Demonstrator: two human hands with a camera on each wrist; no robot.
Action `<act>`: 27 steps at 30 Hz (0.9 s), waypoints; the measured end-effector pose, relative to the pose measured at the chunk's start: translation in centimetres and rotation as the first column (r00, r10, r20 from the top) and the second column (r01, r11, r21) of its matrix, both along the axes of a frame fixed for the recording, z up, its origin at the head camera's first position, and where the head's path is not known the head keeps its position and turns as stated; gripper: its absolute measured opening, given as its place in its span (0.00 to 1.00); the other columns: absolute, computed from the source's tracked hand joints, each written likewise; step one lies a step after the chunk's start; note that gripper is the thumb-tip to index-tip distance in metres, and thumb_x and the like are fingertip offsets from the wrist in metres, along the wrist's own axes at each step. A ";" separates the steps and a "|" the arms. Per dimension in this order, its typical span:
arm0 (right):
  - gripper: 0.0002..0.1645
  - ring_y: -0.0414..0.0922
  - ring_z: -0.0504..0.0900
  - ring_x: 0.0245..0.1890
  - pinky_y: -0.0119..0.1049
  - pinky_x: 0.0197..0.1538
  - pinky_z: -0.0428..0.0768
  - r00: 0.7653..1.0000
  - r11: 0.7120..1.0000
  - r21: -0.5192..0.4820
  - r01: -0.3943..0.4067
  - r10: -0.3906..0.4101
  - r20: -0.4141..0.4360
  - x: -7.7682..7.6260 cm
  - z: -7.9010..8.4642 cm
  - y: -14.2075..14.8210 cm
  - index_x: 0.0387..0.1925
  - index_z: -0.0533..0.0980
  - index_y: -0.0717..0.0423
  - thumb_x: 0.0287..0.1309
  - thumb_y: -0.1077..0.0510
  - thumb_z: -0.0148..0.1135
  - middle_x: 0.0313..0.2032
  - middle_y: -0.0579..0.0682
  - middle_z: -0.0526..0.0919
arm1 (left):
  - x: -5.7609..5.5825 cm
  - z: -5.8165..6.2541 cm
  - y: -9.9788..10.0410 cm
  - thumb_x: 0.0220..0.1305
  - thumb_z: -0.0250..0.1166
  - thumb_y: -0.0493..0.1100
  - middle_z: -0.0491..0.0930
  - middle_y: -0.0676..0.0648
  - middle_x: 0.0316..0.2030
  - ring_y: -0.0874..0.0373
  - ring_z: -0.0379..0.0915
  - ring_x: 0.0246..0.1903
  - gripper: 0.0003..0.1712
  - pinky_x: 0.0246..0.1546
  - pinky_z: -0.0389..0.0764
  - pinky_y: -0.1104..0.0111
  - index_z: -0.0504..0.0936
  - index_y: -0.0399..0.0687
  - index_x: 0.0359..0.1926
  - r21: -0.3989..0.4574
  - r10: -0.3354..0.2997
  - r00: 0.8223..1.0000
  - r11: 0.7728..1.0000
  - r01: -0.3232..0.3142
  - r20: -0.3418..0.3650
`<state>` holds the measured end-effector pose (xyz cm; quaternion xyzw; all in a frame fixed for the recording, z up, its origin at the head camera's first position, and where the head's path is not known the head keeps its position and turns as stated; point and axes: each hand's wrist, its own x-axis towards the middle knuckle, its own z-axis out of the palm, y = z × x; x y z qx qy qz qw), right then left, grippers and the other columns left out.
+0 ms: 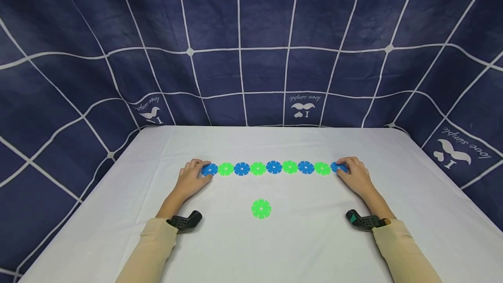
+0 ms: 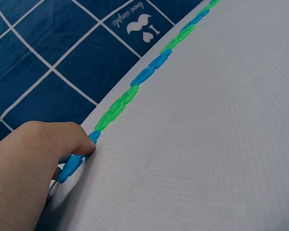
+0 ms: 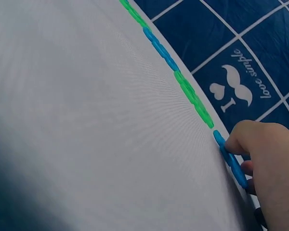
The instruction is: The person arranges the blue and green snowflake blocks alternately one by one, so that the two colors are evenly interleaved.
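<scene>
A row of notched plastic snowflake discs, blue and green by turns, lies across the white table in the head view. At its left end my left hand [image 1: 191, 179] holds a blue snowflake disc [image 1: 210, 170] by its edge, thumb on the near side and fingers on the far side. On the right end, my right hand [image 1: 355, 176] pinches another blue snowflake disc [image 1: 339, 167], partly hidden by the fingers. A narrow gap separates that disc from the green snowflake disc [image 3: 194, 99] beside it in the right wrist view. A lone green snowflake disc [image 1: 261, 208] lies nearer me.
The white tablecloth [image 1: 306, 243] shows some faint creases. Behind and at both sides hangs a dark blue curtain [image 1: 263, 73] with a white grid, meeting the table's far edge just beyond the row. Each wrist wears a black strap device, such as the left band [image 1: 186, 221].
</scene>
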<state>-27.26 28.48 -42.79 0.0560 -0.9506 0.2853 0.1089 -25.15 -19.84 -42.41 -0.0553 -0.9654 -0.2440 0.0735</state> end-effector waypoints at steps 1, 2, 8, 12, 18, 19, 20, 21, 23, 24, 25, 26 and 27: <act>0.18 0.64 0.61 0.56 0.59 0.53 0.56 1.000 1.000 0.006 -0.006 0.006 0.005 0.0 0.0 0.0 0.47 0.72 0.61 0.57 0.56 0.50 0.55 0.67 0.64 | 0.0 0.0 0.0 0.56 0.58 0.51 0.65 0.38 0.55 0.43 0.59 0.56 0.31 0.49 0.58 0.52 0.69 0.45 0.59 0.000 0.001 1.000 1.000 -0.001 -0.002; 0.18 0.64 0.61 0.56 0.59 0.52 0.56 1.000 1.000 0.008 -0.011 0.011 0.008 0.1 0.1 0.0 0.47 0.72 0.61 0.57 0.56 0.50 0.56 0.67 0.64 | 0.0 -0.1 0.0 0.55 0.58 0.51 0.65 0.38 0.55 0.44 0.59 0.56 0.31 0.49 0.58 0.52 0.69 0.45 0.59 0.001 0.002 1.000 1.000 -0.002 -0.002; 0.18 0.63 0.62 0.55 0.58 0.52 0.56 1.000 1.000 0.014 -0.021 0.021 0.008 0.1 0.1 0.0 0.46 0.73 0.60 0.57 0.54 0.50 0.55 0.66 0.66 | -0.1 -0.2 0.0 0.55 0.58 0.51 0.66 0.39 0.55 0.44 0.59 0.56 0.31 0.49 0.58 0.52 0.69 0.45 0.59 -0.006 0.004 1.000 1.000 -0.004 -0.005; 0.18 0.63 0.62 0.55 0.58 0.52 0.55 1.000 1.000 0.012 -0.027 0.026 0.003 0.1 0.1 0.0 0.46 0.73 0.60 0.58 0.55 0.50 0.55 0.66 0.66 | -0.1 -0.1 0.0 0.56 0.58 0.51 0.66 0.38 0.55 0.43 0.59 0.55 0.31 0.49 0.58 0.52 0.69 0.44 0.59 -0.001 0.001 1.000 1.000 -0.001 -0.013; 0.18 0.63 0.61 0.55 0.59 0.52 0.55 1.000 1.000 0.008 -0.023 0.023 0.011 0.2 0.1 0.0 0.47 0.73 0.60 0.58 0.55 0.49 0.55 0.67 0.65 | 0.0 -0.1 -0.1 0.56 0.58 0.52 0.66 0.39 0.55 0.44 0.60 0.55 0.31 0.48 0.58 0.53 0.69 0.45 0.59 -0.005 -0.004 1.000 1.000 0.004 -0.011; 0.18 0.63 0.61 0.55 0.59 0.52 0.55 1.000 1.000 0.004 -0.020 0.020 0.012 0.2 0.1 -0.1 0.47 0.73 0.60 0.58 0.54 0.49 0.55 0.67 0.65 | 0.0 -0.1 -0.1 0.56 0.58 0.52 0.66 0.39 0.55 0.44 0.60 0.55 0.31 0.48 0.58 0.53 0.69 0.44 0.59 -0.004 -0.005 1.000 1.000 0.005 -0.010; 0.18 0.63 0.61 0.55 0.58 0.52 0.55 1.000 1.000 -0.005 -0.016 0.016 0.012 0.2 0.2 -0.1 0.47 0.72 0.60 0.59 0.54 0.49 0.56 0.66 0.65 | 0.1 -0.1 -0.1 0.56 0.58 0.51 0.66 0.39 0.55 0.44 0.60 0.55 0.31 0.48 0.58 0.53 0.69 0.44 0.59 -0.002 -0.005 1.000 1.000 0.005 -0.010; 0.19 0.63 0.61 0.55 0.58 0.52 0.55 1.000 1.000 -0.012 -0.011 0.011 0.010 0.2 0.3 -0.2 0.48 0.72 0.60 0.59 0.54 0.48 0.56 0.66 0.65 | 0.1 -0.1 -0.1 0.56 0.58 0.51 0.66 0.38 0.55 0.44 0.60 0.55 0.31 0.48 0.58 0.53 0.69 0.44 0.59 0.000 -0.005 1.000 1.000 0.005 -0.010; 0.19 0.61 0.62 0.53 0.57 0.51 0.56 1.000 0.999 -0.039 -0.001 0.001 -0.007 0.1 0.5 -0.3 0.48 0.72 0.60 0.59 0.55 0.48 0.55 0.66 0.66 | 0.1 -0.1 -0.1 0.55 0.58 0.52 0.66 0.38 0.55 0.44 0.59 0.55 0.31 0.49 0.58 0.53 0.69 0.44 0.59 0.001 -0.002 1.000 1.000 0.002 -0.009; 0.18 0.60 0.64 0.51 0.56 0.50 0.57 1.000 0.999 -0.052 0.004 -0.005 -0.023 0.1 0.6 -0.5 0.48 0.72 0.59 0.60 0.55 0.48 0.54 0.65 0.67 | 0.1 -0.1 -0.1 0.55 0.58 0.52 0.66 0.38 0.55 0.44 0.59 0.55 0.31 0.49 0.58 0.53 0.69 0.44 0.59 0.001 0.000 1.000 1.000 0.000 -0.008; 0.18 0.58 0.65 0.49 0.54 0.48 0.58 0.999 0.998 -0.067 0.006 -0.009 -0.039 0.1 0.8 -0.6 0.48 0.72 0.59 0.60 0.55 0.48 0.53 0.64 0.68 | 0.0 -0.1 0.0 0.55 0.58 0.52 0.66 0.38 0.55 0.44 0.59 0.55 0.31 0.49 0.58 0.53 0.69 0.44 0.59 -0.001 0.001 1.000 1.000 -0.001 -0.007; 0.18 0.56 0.66 0.47 0.53 0.47 0.58 0.998 0.997 -0.082 0.007 -0.012 -0.057 0.1 1.0 -0.8 0.48 0.72 0.59 0.60 0.55 0.48 0.51 0.63 0.70 | 0.0 -0.1 0.0 0.55 0.58 0.52 0.66 0.38 0.55 0.44 0.60 0.55 0.31 0.49 0.58 0.53 0.69 0.45 0.59 -0.002 0.004 1.000 1.000 -0.004 -0.006; 0.17 0.54 0.67 0.45 0.51 0.46 0.58 0.997 0.996 -0.094 0.002 -0.009 -0.076 0.1 1.2 -1.1 0.48 0.72 0.59 0.60 0.56 0.48 0.49 0.62 0.72 | 0.0 -0.1 0.0 0.55 0.58 0.52 0.66 0.39 0.55 0.44 0.60 0.55 0.31 0.49 0.58 0.53 0.69 0.45 0.59 -0.003 0.005 1.000 1.000 -0.005 -0.005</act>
